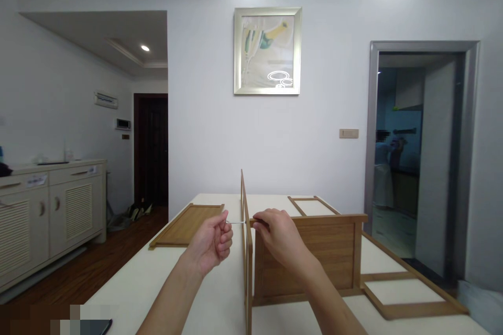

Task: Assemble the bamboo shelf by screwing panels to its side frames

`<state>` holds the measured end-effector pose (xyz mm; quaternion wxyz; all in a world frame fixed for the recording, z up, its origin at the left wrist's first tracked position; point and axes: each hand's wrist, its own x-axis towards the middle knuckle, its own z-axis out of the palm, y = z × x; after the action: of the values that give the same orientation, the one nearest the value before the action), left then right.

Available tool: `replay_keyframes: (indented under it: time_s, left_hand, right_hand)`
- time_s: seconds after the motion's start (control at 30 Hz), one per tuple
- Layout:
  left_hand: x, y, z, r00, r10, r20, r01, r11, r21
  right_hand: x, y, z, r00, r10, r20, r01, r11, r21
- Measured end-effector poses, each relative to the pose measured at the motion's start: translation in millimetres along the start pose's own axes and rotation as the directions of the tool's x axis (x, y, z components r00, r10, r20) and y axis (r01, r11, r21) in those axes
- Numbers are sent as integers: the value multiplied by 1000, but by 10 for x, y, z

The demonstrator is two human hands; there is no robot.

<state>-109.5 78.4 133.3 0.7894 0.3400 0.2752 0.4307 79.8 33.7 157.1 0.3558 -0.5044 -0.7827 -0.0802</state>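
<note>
A partly built wooden cabinet (310, 254) stands on a white table (165, 282). An upright wooden side panel (244, 204) rises edge-on in the middle. My left hand (212, 243) is closed in a pinch on a thin metal tool (237, 222), a slim rod that runs into the panel's edge. My right hand (277, 233) is closed on the top edge where the panel meets the cabinet's front board.
A flat wooden panel (186, 225) lies on the table at the left. Wooden frames (408, 288) lie at the right and far side (312, 204). A white sideboard (47, 214) stands left; a doorway (412, 162) with a person beyond is right. A dark phone (94, 327) lies at the table's near edge.
</note>
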Motion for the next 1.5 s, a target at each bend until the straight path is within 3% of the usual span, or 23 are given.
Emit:
replay_keyframes:
  time_s: [0.47, 0.7, 1.0, 1.23, 1.5]
  left_hand:
    - [-7, 1, 6, 993, -62, 104, 76, 988, -132]
    - [-12, 29, -37, 992, -17, 126, 29, 995, -95]
    - [-21, 57, -116, 997, 46, 60, -54, 989, 139]
    - [-87, 65, -89, 980, 201, -9, -177, 882, 436]
    - [-155, 75, -61, 960, 268, 78, -263, 770, 582]
  right_hand:
    - [-3, 5, 32, 999, -42, 0, 42, 999, -25]
    - [3, -1, 27, 999, -35, 5, 35, 999, -24]
    - [-1, -14, 27, 999, -34, -7, 34, 999, 9]
    - [-6, -21, 17, 1000, -13, 1, 13, 1000, 11]
    - [-4, -24, 9, 1000, -10, 9, 10, 1000, -4]
